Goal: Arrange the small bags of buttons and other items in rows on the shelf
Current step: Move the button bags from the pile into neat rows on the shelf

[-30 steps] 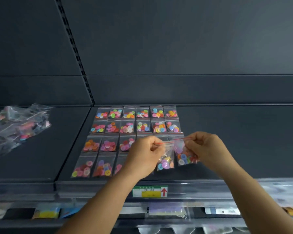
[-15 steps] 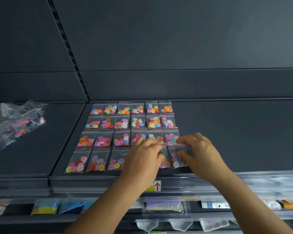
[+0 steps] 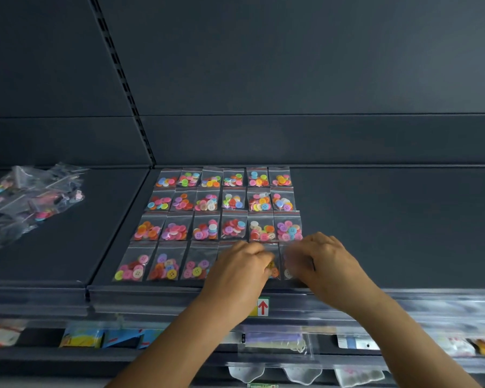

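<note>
Small clear bags of coloured buttons (image 3: 230,200) lie in rows on the dark shelf (image 3: 375,233), six across in the back three rows. The front row has three bags in plain view on the left. My left hand (image 3: 238,271) sits on that row with curled fingers at the edge of a bag with orange and yellow buttons (image 3: 273,269). Just to the right, my right hand (image 3: 321,264) has its curled, blurred fingers on the last bag (image 3: 289,271), which lies flat on the shelf. Both bags are largely hidden by the hands.
A loose heap of unsorted clear bags (image 3: 31,197) lies on the neighbouring shelf panel at left. A clear price rail with a red-arrow label (image 3: 262,306) runs along the front edge. Packaged goods (image 3: 272,341) hang below. Bare shelf stretches to the right of the rows.
Both hands came down from above the shelf with a bag each. The two bags now lie in the front row, to the right of the ones there before.
</note>
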The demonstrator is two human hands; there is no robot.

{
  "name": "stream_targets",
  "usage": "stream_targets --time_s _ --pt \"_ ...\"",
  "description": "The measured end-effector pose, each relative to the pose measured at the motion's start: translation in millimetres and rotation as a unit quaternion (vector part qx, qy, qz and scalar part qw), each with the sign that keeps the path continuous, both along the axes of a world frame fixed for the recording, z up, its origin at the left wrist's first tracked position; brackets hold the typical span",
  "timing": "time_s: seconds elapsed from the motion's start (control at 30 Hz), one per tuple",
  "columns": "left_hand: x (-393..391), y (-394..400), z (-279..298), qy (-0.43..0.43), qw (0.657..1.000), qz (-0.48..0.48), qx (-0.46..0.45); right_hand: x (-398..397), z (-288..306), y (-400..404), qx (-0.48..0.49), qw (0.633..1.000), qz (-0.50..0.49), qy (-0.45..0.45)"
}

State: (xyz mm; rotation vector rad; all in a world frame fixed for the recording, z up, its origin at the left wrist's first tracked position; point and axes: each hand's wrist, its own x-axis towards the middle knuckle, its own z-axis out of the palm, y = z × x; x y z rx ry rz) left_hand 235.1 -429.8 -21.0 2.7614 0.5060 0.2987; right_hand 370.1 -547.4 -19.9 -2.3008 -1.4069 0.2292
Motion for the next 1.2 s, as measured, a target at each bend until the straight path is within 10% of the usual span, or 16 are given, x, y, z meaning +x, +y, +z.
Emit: stream_targets --time_s 1.2 --pt "-282 260 22 0.013 0.949 0.307 0.068 -241 31 315 -0.013 0.974 0.212 -0.076"
